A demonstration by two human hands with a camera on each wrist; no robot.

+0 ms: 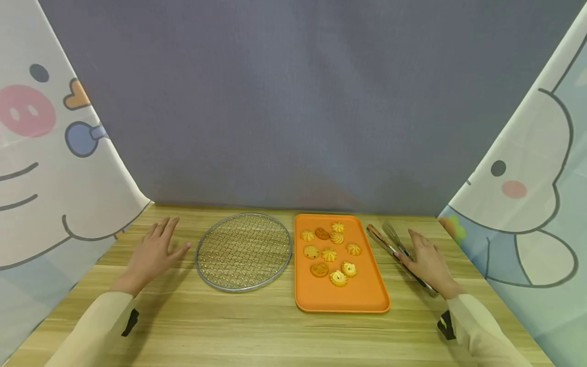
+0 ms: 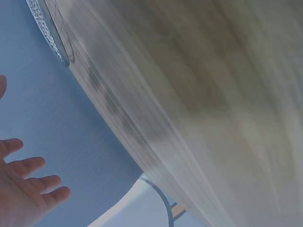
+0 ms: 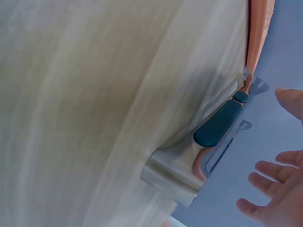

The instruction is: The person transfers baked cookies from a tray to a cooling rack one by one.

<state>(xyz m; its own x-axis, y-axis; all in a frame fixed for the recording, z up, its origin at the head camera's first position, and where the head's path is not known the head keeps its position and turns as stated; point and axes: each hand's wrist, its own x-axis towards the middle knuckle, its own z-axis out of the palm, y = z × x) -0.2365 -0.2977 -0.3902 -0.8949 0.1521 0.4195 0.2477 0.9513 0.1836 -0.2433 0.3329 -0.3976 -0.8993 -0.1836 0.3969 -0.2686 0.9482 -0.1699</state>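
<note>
A round wire rack (image 1: 243, 251) lies on the wooden table (image 1: 229, 326), and its edge shows in the left wrist view (image 2: 47, 28). Right of it sits an orange tray (image 1: 353, 298) with several small cookies (image 1: 329, 254). Metal tongs (image 1: 390, 243) with dark grips (image 3: 215, 127) lie right of the tray. My left hand (image 1: 153, 250) is spread flat left of the rack, its fingers straight (image 2: 28, 187), holding nothing. My right hand (image 1: 426, 260) is over the tongs' handle end with its fingers spread (image 3: 272, 189), gripping nothing; whether it touches them I cannot tell.
A grey backdrop (image 1: 293, 102) stands behind the table. Cartoon-printed curtains hang at the left (image 1: 46, 178) and at the right (image 1: 532, 204), closing in both sides. Bare wood runs along the front of the table.
</note>
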